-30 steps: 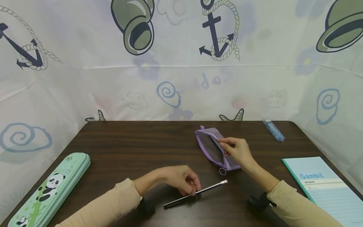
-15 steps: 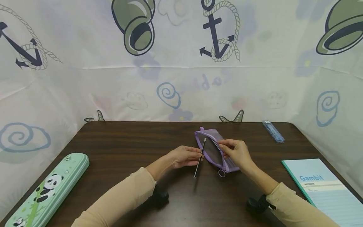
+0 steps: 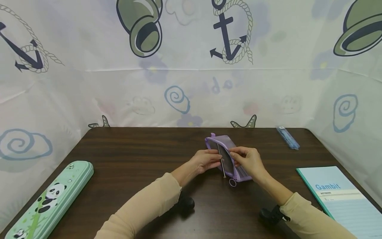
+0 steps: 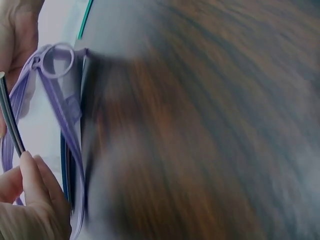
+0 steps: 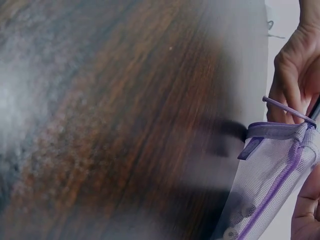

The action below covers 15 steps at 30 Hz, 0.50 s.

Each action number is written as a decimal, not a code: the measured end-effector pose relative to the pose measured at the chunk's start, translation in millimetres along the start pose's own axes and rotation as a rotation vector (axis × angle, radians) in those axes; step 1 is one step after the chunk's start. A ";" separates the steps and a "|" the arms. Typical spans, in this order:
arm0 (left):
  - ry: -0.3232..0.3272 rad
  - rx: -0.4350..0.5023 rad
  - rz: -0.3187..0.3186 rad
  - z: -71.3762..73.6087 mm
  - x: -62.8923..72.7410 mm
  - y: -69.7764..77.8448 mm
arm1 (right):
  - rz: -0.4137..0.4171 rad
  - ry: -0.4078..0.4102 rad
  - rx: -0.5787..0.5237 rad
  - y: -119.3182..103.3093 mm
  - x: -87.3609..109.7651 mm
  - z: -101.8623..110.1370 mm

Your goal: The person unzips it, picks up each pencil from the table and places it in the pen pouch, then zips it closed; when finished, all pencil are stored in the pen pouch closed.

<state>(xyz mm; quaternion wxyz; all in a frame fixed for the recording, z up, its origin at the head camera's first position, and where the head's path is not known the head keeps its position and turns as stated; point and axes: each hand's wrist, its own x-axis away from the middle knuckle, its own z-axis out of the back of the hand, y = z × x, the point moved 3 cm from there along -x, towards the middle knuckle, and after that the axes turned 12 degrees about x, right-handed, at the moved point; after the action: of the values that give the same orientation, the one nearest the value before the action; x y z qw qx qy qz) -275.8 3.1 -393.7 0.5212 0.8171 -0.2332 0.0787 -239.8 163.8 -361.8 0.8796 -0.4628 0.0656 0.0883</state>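
Note:
In the head view, a purple mesh pencil pouch (image 3: 244,172) lies on the table with its zipped mouth spread wide. My left hand (image 3: 206,161) pinches a slim dark pencil (image 3: 222,167) over that opening. The left wrist view shows the pencil (image 4: 11,120) tilted between fingertips and thumb, close to the purple zipper edge. With finger and thumb, my right hand (image 3: 248,159) holds the pouch's right edge. Dark long items show inside the pouch in the left wrist view; their kind is unclear. A ring pull (image 4: 58,61) hangs at the near end of the zipper.
A green panda pencil case (image 3: 52,199) lies at the left side of the brown table (image 3: 143,146). On the right is a Gambit notebook (image 3: 343,189). A blue packet (image 3: 287,137) lies near the back right corner. White printed cloth (image 3: 197,99) surrounds the table.
My left hand has picked the pencil up from the table's near middle, turned it steeper and carried it up and right to the pouch's mouth. My right hand stays on the pouch edge.

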 end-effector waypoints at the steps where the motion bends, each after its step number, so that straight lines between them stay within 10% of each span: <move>1: 0.004 -0.001 -0.003 -1.8 -0.4 -1.4 | 0.000 -0.001 -0.001 0.1 0.0 -0.1; 15: 0.057 0.004 0.023 -9.3 -4.8 -8.3 | -0.007 -0.004 -0.012 -1.1 0.2 0.3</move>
<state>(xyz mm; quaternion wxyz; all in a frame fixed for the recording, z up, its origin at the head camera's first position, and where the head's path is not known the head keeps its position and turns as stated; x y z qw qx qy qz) -275.1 15.7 -398.1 0.5251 0.8128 -0.2276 0.1086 -239.3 163.5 -360.8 0.8772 -0.4683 0.0615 0.0866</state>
